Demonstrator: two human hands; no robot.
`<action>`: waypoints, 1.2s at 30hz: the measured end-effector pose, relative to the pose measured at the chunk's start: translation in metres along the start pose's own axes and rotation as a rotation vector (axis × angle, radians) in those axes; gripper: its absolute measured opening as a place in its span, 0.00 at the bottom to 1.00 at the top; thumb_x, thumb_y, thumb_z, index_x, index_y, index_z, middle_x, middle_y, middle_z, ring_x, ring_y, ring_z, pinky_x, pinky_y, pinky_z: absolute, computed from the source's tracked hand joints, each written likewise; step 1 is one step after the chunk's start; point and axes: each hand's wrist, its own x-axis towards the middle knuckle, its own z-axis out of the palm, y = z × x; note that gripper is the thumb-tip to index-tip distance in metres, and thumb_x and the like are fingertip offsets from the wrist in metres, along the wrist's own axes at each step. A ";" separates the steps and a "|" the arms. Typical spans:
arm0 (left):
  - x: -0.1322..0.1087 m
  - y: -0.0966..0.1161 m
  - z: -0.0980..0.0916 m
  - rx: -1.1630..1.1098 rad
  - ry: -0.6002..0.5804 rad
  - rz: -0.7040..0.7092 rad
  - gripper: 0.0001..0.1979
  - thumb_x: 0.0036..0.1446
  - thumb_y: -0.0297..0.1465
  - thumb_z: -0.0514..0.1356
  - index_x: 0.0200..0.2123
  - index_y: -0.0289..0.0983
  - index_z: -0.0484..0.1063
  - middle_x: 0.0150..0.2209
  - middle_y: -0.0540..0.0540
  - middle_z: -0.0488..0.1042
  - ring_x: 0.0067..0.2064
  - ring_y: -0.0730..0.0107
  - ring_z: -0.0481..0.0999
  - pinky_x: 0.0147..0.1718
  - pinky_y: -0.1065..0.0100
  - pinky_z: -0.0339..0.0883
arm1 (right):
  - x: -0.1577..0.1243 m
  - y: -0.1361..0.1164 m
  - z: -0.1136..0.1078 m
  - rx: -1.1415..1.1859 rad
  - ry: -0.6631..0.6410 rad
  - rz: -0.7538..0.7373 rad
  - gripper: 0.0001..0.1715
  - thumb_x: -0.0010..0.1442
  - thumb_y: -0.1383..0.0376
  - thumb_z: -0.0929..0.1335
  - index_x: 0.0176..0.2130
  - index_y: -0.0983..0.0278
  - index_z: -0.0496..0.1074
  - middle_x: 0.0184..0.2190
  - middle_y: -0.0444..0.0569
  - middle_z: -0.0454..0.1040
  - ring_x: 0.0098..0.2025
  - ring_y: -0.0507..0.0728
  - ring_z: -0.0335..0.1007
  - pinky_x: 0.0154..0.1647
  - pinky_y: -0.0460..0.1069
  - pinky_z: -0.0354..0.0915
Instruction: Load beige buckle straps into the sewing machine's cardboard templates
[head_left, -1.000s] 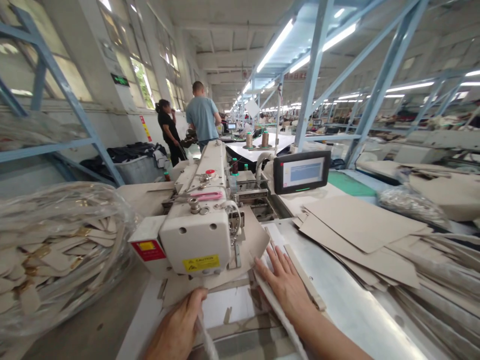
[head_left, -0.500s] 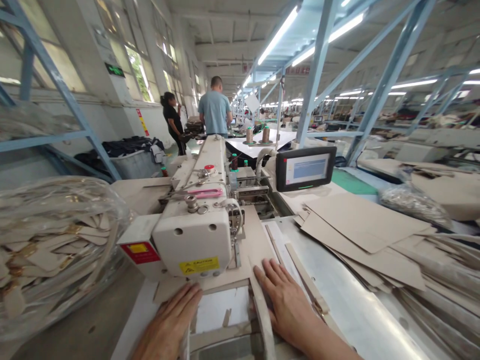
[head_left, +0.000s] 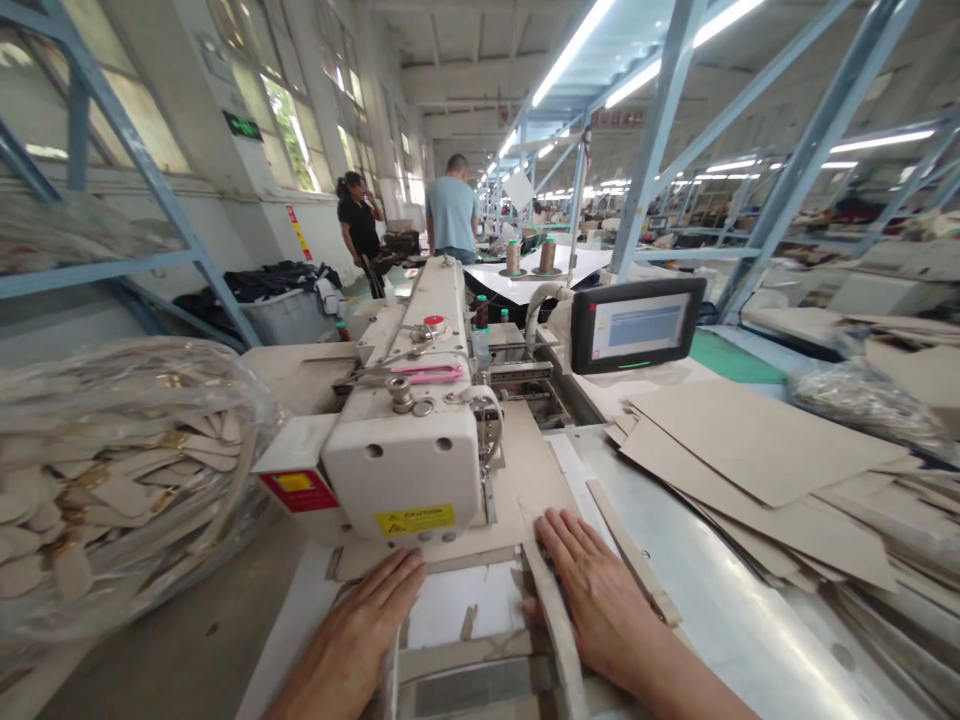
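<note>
A beige panel (head_left: 525,470) lies under the head of a white sewing machine (head_left: 405,450). My left hand (head_left: 367,620) rests flat at the panel's near left edge, its fingers extended below the machine's caution label. On the right, my right hand (head_left: 585,580) lies with fingers stretched over the panel's near right part, beside a long beige strap (head_left: 555,620) that runs toward me. Its thumb is partly hidden by the strap. Between the hands is a white sheet (head_left: 457,600) with tape pieces on it. Another narrow strip (head_left: 630,540) lies right of my right hand.
A clear plastic bag (head_left: 135,480) of beige straps with gold-coloured buckles stands at left. Stacked beige panels (head_left: 765,450) lie at right, behind them a control screen (head_left: 637,325). Two people stand beyond the machine, near a blue metal frame (head_left: 652,140).
The view has shifted, so the machine and table appear farther right. Both hands keep nearly the same places on the panel.
</note>
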 end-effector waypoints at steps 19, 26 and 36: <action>0.005 0.033 -0.026 -0.049 -0.219 -0.385 0.26 0.67 0.23 0.52 0.66 0.36 0.63 0.66 0.38 0.68 0.67 0.54 0.67 0.63 0.51 0.71 | -0.002 0.012 0.035 -0.201 0.441 -0.178 0.31 0.69 0.50 0.62 0.64 0.61 0.71 0.60 0.70 0.68 0.61 0.77 0.65 0.50 0.67 0.76; 0.010 0.020 -0.033 -0.027 -0.239 -0.389 0.22 0.67 0.26 0.52 0.62 0.32 0.69 0.62 0.35 0.72 0.64 0.50 0.71 0.61 0.48 0.72 | 0.002 0.006 0.026 -0.175 0.317 -0.191 0.33 0.72 0.50 0.61 0.66 0.66 0.68 0.66 0.61 0.59 0.66 0.74 0.57 0.59 0.67 0.70; 0.017 0.015 -0.038 0.003 -0.311 -0.286 0.30 0.60 0.21 0.56 0.65 0.44 0.67 0.64 0.45 0.72 0.63 0.50 0.70 0.61 0.45 0.71 | 0.003 0.001 0.017 -0.078 0.184 -0.185 0.33 0.73 0.53 0.62 0.69 0.66 0.63 0.67 0.64 0.58 0.68 0.73 0.55 0.62 0.68 0.66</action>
